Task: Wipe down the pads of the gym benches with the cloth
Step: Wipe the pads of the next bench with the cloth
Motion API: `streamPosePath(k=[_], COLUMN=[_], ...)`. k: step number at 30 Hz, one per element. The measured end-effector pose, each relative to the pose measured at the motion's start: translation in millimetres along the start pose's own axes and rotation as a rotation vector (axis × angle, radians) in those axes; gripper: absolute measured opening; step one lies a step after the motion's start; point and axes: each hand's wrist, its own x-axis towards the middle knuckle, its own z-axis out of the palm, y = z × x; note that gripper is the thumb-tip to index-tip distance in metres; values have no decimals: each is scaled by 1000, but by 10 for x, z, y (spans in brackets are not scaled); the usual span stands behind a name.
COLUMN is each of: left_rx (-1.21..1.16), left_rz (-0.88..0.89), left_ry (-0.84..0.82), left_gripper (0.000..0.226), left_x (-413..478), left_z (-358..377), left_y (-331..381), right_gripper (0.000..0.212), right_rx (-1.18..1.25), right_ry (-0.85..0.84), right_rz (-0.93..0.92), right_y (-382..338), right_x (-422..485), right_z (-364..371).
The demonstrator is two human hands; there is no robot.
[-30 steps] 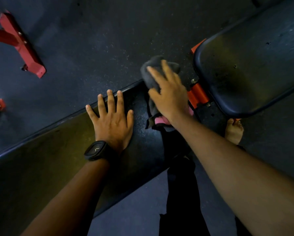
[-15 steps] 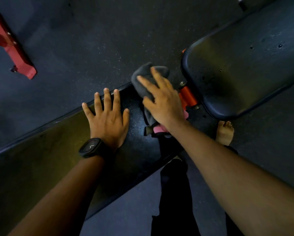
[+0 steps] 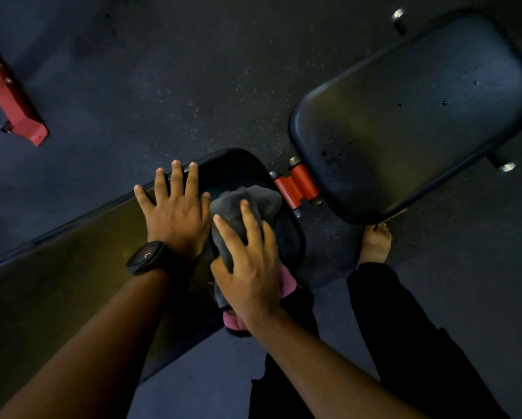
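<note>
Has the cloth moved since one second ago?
Yes: against the red hinge, the cloth slid from the long pad's far edge toward the near edge.

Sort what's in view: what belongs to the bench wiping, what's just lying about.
Job: cloth under the right hand; long pad under the left hand; seat pad.
Lying about: red frame foot; red hinge bracket; wristwatch.
</note>
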Motion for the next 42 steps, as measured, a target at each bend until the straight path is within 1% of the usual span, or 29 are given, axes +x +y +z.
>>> streamPosePath(k=[4,6,9,10,12,16,19,22,23,26,29,31,33,35,36,37,39,41,42], left_rx=[-17,-28,-53,-71,-101,-181,-244,-282,-262,-175,-166,-159,-174,-177,-170,-168,-164,-159,-173], left_rz=[-26,-33,-32,-25,14,119,190,241,263,298,299,301,297,303,305,304,302,302,287], left_ry=[-20,-43,-35,-29,-5,11,11,-2,-20,-98,-140,-133,-132,-145,-148,-146,-136,-106,-95], left_gripper=[65,66,66,65,64,65,67,79,84,104,126,137,142,145,147,148,142,127,126], left_x=[6,23,68,85,130,310,514,732,796,939,1000,1015,1011,997,983,980,956,942,951], left_z=[-39,-69,-94,-94,-96,-49,-1,30,54,127,165,158,139,145,158,161,164,188,196], left_y=[44,119,277,350,517,866,1091,1255,1290,1335,1345,1328,1313,1332,1347,1372,1395,1408,1402], right_gripper=[69,70,70,71,71,65,59,63,64,63,66,73,79,80,81,80,73,67,66], right_rx=[-77,-146,-258,-303,-381,-583,-719,-840,-872,-915,-938,-923,-835,-789,-790,-806,-818,-800,-803], right_ry=[-58,-61,-21,-2,37,38,60,39,25,10,-50,-59,28,139,154,142,75,-24,-80], right_rz=[-103,-91,-55,-70,-147,-304,-350,-323,-325,-365,-385,-320,-115,71,99,67,-114,-306,-370], right_y=[203,301,421,458,519,638,792,1015,1085,1178,1116,1090,1105,1151,1182,1203,1226,1167,1103], right_x=[-44,28,315,449,736,1212,1425,1578,1593,1611,1816,2020,2016,1676,1419,1185,939,1188,1432], right_z=[-102,-221,-480,-574,-719,-881,-1023,-1128,-1133,-1097,-1182,-1353,-1502,-1491,-1409,-1310,-1083,-979,-977])
